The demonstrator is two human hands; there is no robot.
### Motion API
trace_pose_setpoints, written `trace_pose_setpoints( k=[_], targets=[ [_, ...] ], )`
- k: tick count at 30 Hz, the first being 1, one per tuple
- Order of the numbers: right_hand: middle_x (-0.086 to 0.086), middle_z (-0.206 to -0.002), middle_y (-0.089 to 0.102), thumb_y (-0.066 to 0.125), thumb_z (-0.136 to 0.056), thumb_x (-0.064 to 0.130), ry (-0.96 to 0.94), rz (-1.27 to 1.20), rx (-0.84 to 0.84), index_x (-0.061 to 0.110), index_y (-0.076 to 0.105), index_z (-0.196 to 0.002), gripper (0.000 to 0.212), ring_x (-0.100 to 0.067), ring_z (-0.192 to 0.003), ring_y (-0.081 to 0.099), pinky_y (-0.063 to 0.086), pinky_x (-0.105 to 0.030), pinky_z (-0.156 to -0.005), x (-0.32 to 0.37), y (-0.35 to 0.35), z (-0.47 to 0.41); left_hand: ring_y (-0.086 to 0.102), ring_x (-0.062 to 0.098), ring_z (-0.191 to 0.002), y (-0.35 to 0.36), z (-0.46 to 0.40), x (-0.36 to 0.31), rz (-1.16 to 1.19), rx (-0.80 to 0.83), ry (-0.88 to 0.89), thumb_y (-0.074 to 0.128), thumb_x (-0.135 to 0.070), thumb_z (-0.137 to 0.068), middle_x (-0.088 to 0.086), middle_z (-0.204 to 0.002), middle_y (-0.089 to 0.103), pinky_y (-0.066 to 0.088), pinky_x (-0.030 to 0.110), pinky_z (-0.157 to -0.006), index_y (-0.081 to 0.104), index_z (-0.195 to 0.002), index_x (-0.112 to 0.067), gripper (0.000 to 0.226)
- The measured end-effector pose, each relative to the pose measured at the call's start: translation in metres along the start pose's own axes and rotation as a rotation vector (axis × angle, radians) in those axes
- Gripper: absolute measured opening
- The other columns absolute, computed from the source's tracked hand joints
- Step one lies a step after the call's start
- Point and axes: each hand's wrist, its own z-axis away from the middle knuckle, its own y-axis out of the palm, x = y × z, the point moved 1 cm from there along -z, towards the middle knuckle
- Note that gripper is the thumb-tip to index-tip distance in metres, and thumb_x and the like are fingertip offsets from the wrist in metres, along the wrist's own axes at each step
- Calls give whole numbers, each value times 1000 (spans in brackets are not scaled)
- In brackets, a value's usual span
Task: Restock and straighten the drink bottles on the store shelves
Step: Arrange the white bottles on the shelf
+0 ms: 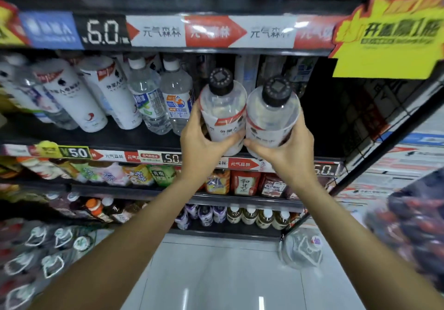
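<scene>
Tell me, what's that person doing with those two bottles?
The person is stocking a store shelf. The left hand grips one black-capped bottle and the right hand grips another, side by side, at the shelf edge. Other bottles already stand to the left; the spot behind and to the right looks dark.

The two held bottles (pixel 222 108) (pixel 271 117) look like clear, shiny plastic with matt black caps (pixel 220 80) and smooth paper-like labels. The shelf edge (pixel 168 52) looks like dark metal. At about five o'clock, the floor (pixel 216 273) is smooth, pale and glossy. The yellow sign (pixel 389 45) looks like flat card.
</scene>
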Motion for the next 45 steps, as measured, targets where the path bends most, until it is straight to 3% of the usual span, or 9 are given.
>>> trace_pose_setpoints(
  k=[5,13,18,23,27,32,37,42,45],
  targets=[
    [18,-113,59,87,-61,35,60,26,121,19,46,-124,76,7,-106,57,42,-7,-85,74,-32,23,59,8,-114,-43,33,-74,-35,11,47,86,-38,-61,3,-121,63,47,19,-95,51,-130,-4,85],
    [16,-118,57,84,-63,36,47,-58,83,33,31,-125,82,6,-107,58,48,-14,-85,184,-48,14,53,-12,-109,-103,12,-179,51,-31,171,89,-22,-64,-10,-116,57,43,8,-89,47,-130,-1,81],
    [8,-120,56,85,-69,18,-66,-176,-42,14,35,-130,79,2,-112,57,45,-13,-89,220,-44,-32,46,-15,-116,-124,-32,-218,85,-89,304,88,-19,-65,-18,-124,46,38,7,-95,34,-126,-33,83],
    [-9,-117,62,85,-63,49,-170,-71,-120,-3,52,-120,85,-16,-111,60,49,-29,-94,224,-39,-92,47,-9,-119,-118,-84,-230,114,-138,344,88,-19,-67,-10,-127,48,41,16,-100,33,-125,-36,82],
    [-12,-120,55,87,-65,36,-268,-2,-141,4,47,-125,79,-19,-115,54,45,-27,-96,211,-30,-132,48,10,-124,-100,-124,-220,66,-131,369,89,-26,-65,1,-130,51,41,33,-107,40,-127,-32,79],
    [-1,-122,55,89,-63,22,-220,62,-71,4,46,-129,81,0,-114,51,43,-17,-95,178,-16,-175,47,9,-122,-76,-150,-198,-51,-126,282,87,-38,-63,-1,-131,49,42,30,-105,43,-136,-15,87],
    [6,-120,54,88,-62,31,-142,134,-48,10,43,-132,86,-5,-111,52,43,-12,-92,156,-8,-209,45,11,-127,-62,-166,-187,-158,-86,195,86,-47,-61,0,-138,47,39,34,-108,40,-141,-15,98],
    [-8,-123,60,81,-66,44,-52,197,-70,9,31,-138,95,-23,-110,59,50,-36,-89,148,0,-241,48,14,-122,-50,-178,-194,-203,-64,160,85,-45,-63,2,-134,50,41,31,-105,43,-138,-12,92],
    [-10,-127,58,79,-71,40,10,249,-9,10,28,-140,91,-26,-114,57,46,-30,-85,145,1,-260,51,16,-121,-40,-185,-192,-145,-64,116,84,-49,-62,1,-132,51,44,40,-104,43,-137,-14,93]
  ],
)
